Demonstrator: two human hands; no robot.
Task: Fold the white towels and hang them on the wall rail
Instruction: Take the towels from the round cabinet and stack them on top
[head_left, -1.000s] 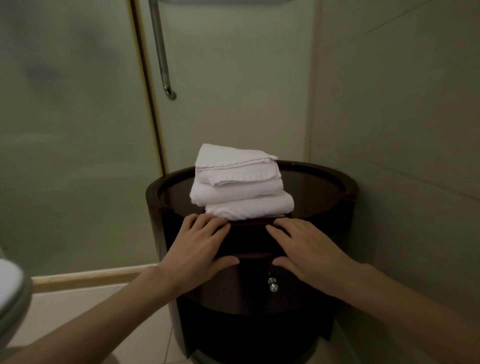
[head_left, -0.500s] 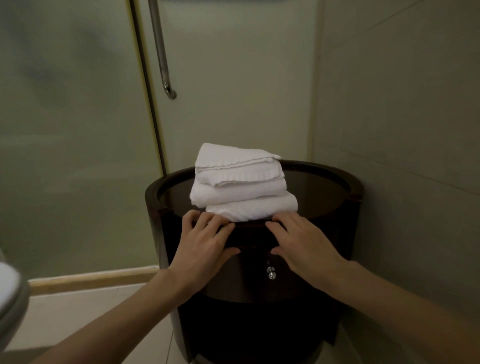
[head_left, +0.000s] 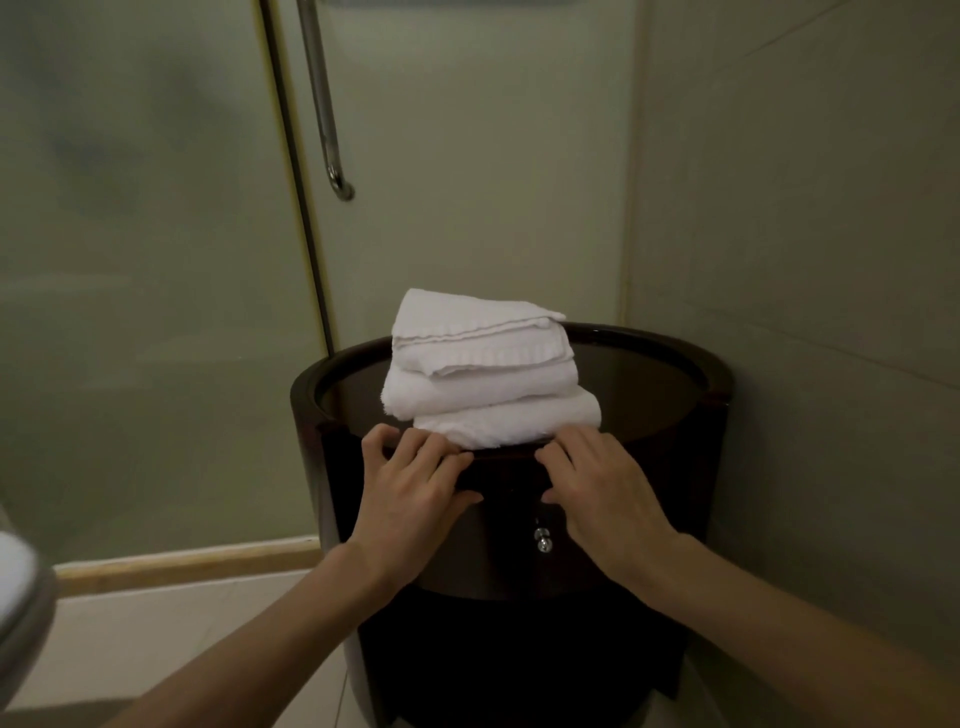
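A stack of three folded white towels (head_left: 488, 374) lies on the dark round cabinet (head_left: 670, 384) in the corner. My left hand (head_left: 410, 499) rests flat on the cabinet's front rim, fingers straight, fingertips at the foot of the lowest towel's left end. My right hand (head_left: 602, 488) lies the same way on the rim, with its fingertips touching the lowest towel's right front edge. Neither hand grips anything. No wall rail for the towels is in view.
A frosted glass shower door with a vertical metal handle (head_left: 324, 114) stands behind the cabinet. A tiled wall (head_left: 805, 208) closes the right side. The cabinet front has a small metal knob (head_left: 543, 540). A white toilet edge (head_left: 21, 603) shows at the lower left.
Both hands have slid forward along the cabinet rim, closer to the lowest towel. The towel stack has not moved.
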